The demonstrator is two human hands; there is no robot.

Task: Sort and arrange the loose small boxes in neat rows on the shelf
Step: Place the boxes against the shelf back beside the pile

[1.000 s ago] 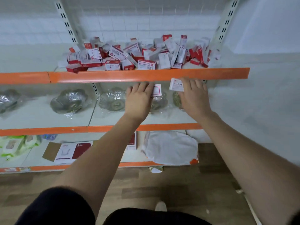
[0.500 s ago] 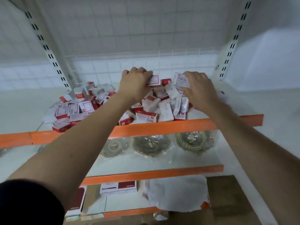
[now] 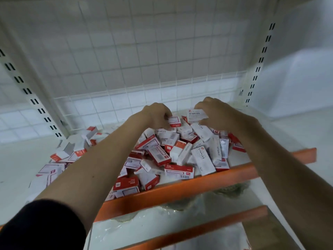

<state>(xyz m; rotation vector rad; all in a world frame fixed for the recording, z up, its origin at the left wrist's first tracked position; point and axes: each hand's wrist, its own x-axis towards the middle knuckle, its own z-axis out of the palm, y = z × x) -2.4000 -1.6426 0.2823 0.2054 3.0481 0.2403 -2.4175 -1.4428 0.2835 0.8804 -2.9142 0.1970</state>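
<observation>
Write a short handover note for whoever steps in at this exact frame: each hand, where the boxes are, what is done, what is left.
Left hand: pinching a red-and-white small box above the back of the pile.
Right hand: holding a white box marked STAPLES, also above the back of the pile.
Boxes: the pile of loose boxes lies jumbled on the top shelf behind its orange front edge; more lie scattered to the left.
Done: no neat row is visible.
Left: place the two held boxes at the back, then sort and line up the rest.
</observation>
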